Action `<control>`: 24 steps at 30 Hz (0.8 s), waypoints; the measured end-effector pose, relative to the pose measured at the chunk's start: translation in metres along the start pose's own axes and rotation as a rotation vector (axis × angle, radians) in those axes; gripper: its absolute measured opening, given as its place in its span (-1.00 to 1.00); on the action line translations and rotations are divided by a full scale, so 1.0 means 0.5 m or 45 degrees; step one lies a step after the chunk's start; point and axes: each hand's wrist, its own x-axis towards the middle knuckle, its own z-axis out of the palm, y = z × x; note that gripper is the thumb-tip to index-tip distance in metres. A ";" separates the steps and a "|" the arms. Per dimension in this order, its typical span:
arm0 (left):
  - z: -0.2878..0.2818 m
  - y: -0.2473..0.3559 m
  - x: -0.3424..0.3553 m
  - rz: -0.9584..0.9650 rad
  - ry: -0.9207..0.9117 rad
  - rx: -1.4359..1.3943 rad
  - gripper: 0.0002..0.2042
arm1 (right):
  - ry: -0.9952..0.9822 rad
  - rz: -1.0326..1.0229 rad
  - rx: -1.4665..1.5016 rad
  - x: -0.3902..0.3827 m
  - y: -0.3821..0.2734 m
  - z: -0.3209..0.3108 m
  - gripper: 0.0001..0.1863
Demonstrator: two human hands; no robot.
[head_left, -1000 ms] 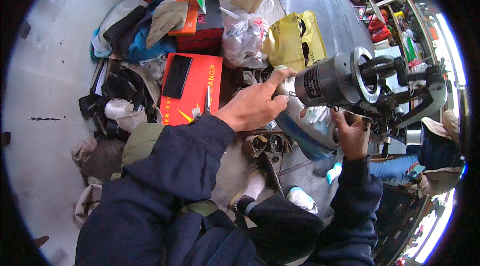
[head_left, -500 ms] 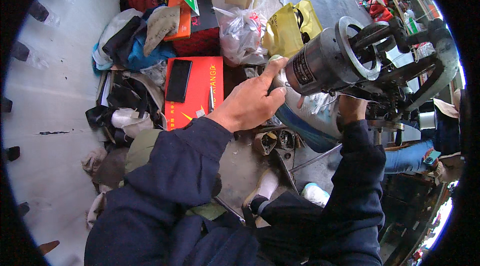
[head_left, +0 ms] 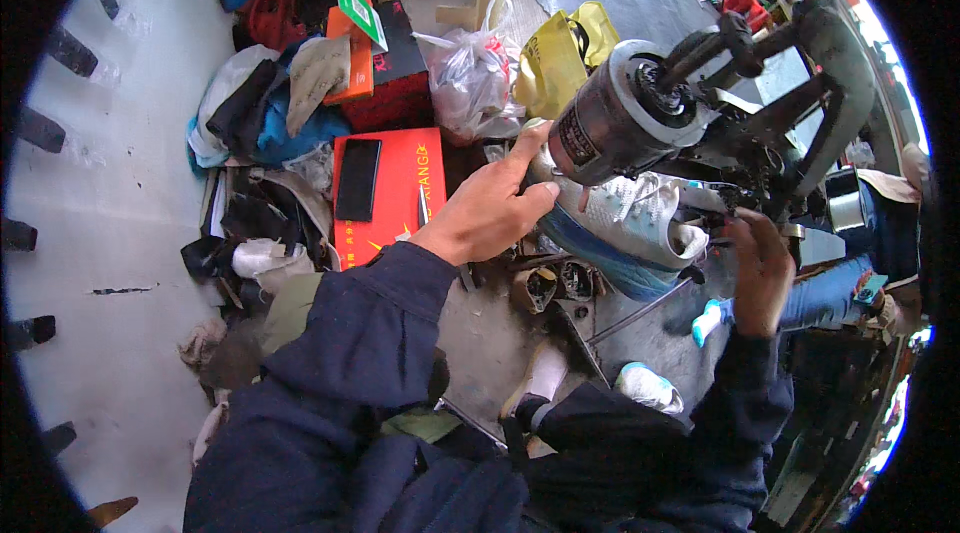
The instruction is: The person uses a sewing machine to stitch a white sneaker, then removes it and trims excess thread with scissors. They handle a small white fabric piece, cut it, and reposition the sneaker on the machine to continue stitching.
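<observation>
A white and blue sneaker point(head_left: 628, 223) with white laces sits under the metal head of a sewing machine point(head_left: 625, 113). My left hand point(head_left: 490, 203) grips its toe end, thumb and forefinger along the upper. At the shoe's heel side, my right hand point(head_left: 762, 268) is raised against the dark lower parts of the machine, its fingers bent. Whatever those fingertips hold is hidden among the dark metal. The machine's cylinder covers part of the shoe's front.
A red box point(head_left: 400, 218) carrying a black phone point(head_left: 358, 180) lies left of my left hand. Beyond it are a white plastic bag point(head_left: 470, 83) and a yellow bag point(head_left: 560, 63). A thread spool point(head_left: 846, 201) stands at right. Someone's jeans-clad leg point(head_left: 825, 293) shows there too.
My right hand has come out from beside the shoe and moved right and down to the machine's lower parts. The sneaker's opening now shows. My left hand still holds the toe.
</observation>
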 end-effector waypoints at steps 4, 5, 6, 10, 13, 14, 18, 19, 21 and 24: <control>-0.011 0.011 -0.007 0.044 -0.057 -0.052 -0.32 | 0.585 0.129 -0.320 -0.041 0.040 -0.089 -0.63; -0.013 0.015 -0.007 0.051 -0.060 -0.062 -0.31 | 0.517 0.135 -0.365 -0.036 0.063 -0.110 -0.63; -0.013 0.018 -0.007 0.023 -0.069 -0.078 -0.31 | 0.484 0.204 -0.466 -0.029 0.087 -0.126 -0.61; -0.016 0.025 -0.008 -0.069 -0.097 -0.116 -0.32 | 0.282 0.377 -0.618 0.018 0.184 -0.129 -0.57; -0.016 0.019 -0.007 -0.076 -0.098 -0.119 -0.32 | 0.323 0.403 -0.487 0.028 0.259 -0.129 -0.62; -0.015 0.015 -0.007 -0.058 -0.101 -0.118 -0.31 | 0.331 0.399 -0.446 0.031 0.290 -0.137 -0.64; -0.011 -0.002 -0.005 -0.053 -0.079 -0.105 -0.30 | 0.378 0.084 -0.746 0.034 0.451 -0.147 -0.72; -0.009 -0.005 -0.002 0.008 -0.050 -0.075 -0.30 | 0.365 0.158 -0.775 0.032 0.491 -0.142 -0.76; -0.007 -0.008 -0.001 0.091 -0.023 -0.048 -0.30 | 0.178 0.058 -0.999 0.028 0.552 -0.106 -0.75; -0.011 -0.004 -0.004 0.074 -0.058 -0.067 -0.31 | 0.000 0.232 -0.757 0.007 0.548 -0.027 -0.58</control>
